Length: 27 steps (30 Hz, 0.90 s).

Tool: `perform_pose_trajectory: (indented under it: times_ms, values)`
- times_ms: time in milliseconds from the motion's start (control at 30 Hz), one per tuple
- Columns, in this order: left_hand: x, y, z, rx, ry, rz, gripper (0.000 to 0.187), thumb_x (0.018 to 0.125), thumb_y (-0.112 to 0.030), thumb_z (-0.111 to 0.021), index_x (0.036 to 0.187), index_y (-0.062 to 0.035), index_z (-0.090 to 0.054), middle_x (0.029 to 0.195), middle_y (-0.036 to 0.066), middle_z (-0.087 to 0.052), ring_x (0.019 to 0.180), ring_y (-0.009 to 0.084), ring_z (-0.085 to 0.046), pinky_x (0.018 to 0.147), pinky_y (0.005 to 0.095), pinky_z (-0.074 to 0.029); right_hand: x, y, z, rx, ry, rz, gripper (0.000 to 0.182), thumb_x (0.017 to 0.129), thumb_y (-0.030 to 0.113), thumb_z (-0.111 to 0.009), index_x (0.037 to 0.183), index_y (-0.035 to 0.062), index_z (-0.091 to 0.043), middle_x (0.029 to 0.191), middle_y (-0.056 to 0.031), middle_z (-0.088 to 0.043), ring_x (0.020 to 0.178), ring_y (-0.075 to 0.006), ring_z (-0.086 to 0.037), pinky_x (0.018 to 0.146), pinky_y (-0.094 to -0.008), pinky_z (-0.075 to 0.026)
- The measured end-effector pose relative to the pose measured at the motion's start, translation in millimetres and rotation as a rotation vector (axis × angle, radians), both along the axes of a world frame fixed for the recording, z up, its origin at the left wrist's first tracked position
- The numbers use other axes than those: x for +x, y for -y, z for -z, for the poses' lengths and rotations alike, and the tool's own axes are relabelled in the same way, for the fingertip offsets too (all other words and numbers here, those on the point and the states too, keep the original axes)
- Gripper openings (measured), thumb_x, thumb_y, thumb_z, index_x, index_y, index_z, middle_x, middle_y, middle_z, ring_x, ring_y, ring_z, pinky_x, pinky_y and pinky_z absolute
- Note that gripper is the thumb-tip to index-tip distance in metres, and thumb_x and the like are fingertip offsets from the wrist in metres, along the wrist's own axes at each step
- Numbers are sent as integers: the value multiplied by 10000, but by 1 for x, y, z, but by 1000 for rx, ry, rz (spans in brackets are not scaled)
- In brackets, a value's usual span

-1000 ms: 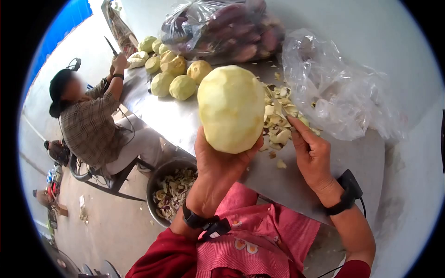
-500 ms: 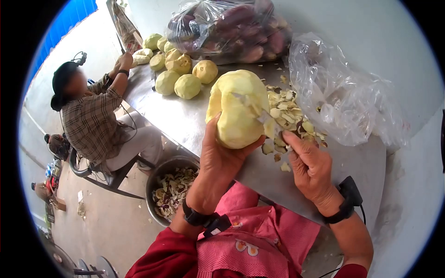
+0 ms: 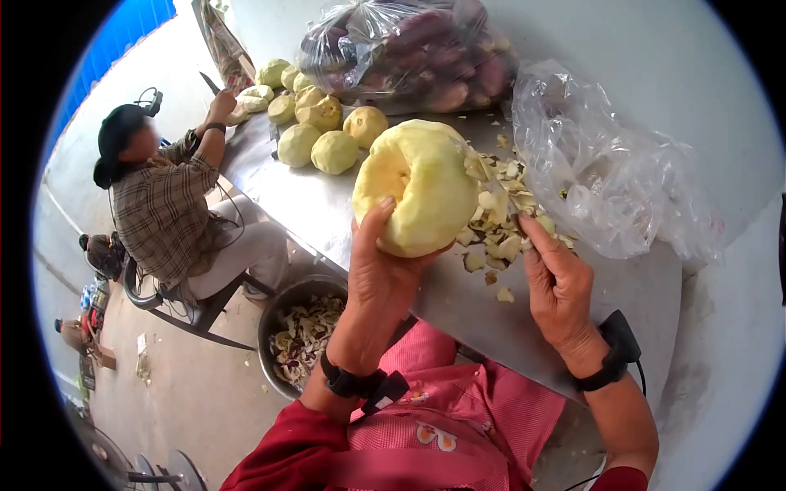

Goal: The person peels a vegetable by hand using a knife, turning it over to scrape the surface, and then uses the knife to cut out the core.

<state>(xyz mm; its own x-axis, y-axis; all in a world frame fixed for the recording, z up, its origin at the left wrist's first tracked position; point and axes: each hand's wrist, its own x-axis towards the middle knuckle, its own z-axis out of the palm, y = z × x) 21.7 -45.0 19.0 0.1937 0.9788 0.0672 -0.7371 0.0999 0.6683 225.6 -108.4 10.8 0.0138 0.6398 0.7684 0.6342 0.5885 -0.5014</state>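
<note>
The left hand (image 3: pixel 378 274), fingers grasping, supports a peeled vegetable (image 3: pixel 434 192) above the counter (image 3: pixel 483 304) near its front edge; the right hand's (image 3: pixel 562 290) fingers clench a knife (image 3: pixel 509 199).

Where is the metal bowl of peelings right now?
In the head view, the metal bowl sits lower left, beside the metal table, between the person's left forearm and the chair of the seated co-worker.
</note>
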Motion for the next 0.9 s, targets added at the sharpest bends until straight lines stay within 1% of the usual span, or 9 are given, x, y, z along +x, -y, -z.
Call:
perform_pose_trajectory:
  times_ms: [67, 100, 167, 267, 333, 467, 767, 833, 900]
  values:
    - [-2, -4, 6, 20, -25, -30, 622, 920, -358, -625, 1418, -62, -398, 1332, 158, -567, 1186, 346, -607, 909, 527, -574, 0, -1, 0, 72, 55, -15, 391, 918, 44, -640, 1305, 93, -628, 844, -117, -653, 675, -286, -623, 664, -346, -522]
    - [-3, -5, 7, 39, -51, -59, 622, 920, -347, -625, 1419, -57, -393, 1323, 155, -573, 1179, 339, -613, 904, 514, -579, -1, 1, -1, 70, 54, -17, 391, 918, 44, -640, 1305, 93, -628, 844, -117, -653, 675, -286, -623, 664, -346, -522]
    - [-3, -6, 9, 43, -70, -65, 619, 923, -344, -625, 1421, -67, -385, 1325, 151, -567, 1177, 332, -613, 896, 512, -583, -4, 6, -2, 35, 185, 11, 435, 871, 50, -682, 1297, 131, -647, 750, -65, -579, 581, -254, -563, 560, -347, -494]
    - [2, -2, 9, 39, -117, -101, 610, 931, -340, -621, 1426, -93, -365, 1332, 144, -549, 1175, 322, -610, 881, 516, -590, -8, 5, 1, 113, 286, -7, 494, 806, 58, -734, 1284, 158, -663, 703, -33, -518, 542, -219, -541, 488, -347, -465]
    - [4, -1, 12, 16, -144, -113, 591, 942, -321, -622, 1424, -124, -341, 1327, 137, -523, 1175, 313, -603, 863, 519, -599, -7, 4, 4, 119, 293, 3, 516, 781, 64, -753, 1280, 163, -666, 704, -30, -510, 538, -213, -538, 481, -346, -463]
    - [10, 3, 15, 0, -151, -97, 568, 938, -297, -633, 1400, -113, -358, 1293, 138, -533, 1156, 306, -614, 863, 505, -604, -7, 6, 3, 116, 342, 19, 556, 739, 67, -779, 1274, 178, -673, 694, -21, -467, 526, -197, -524, 464, -338, -453]
    - [11, 4, 8, 19, -200, -133, 565, 917, -256, -620, 1384, -88, -349, 1273, 163, -534, 1101, 316, -640, 821, 506, -617, 0, 4, 5, 161, 418, 154, 573, 738, 71, -774, 1283, 217, -672, 710, -14, -440, 522, -188, -503, 461, -332, -448]
    - [9, 3, 5, -14, -111, -83, 614, 854, -204, -704, 1317, -64, -326, 1217, 183, -513, 1031, 321, -645, 735, 466, -631, 2, 3, 5, 151, 406, 154, 578, 740, 69, -770, 1288, 223, -669, 708, -14, -436, 522, -187, -502, 464, -331, -450]
    - [7, 4, 5, -19, -131, -85, 613, 853, -209, -701, 1317, -66, -328, 1215, 185, -513, 1028, 321, -644, 732, 470, -629, 3, 2, 5, 145, 397, 151, 583, 742, 66, -767, 1293, 229, -665, 707, -13, -431, 522, -187, -501, 467, -331, -451]
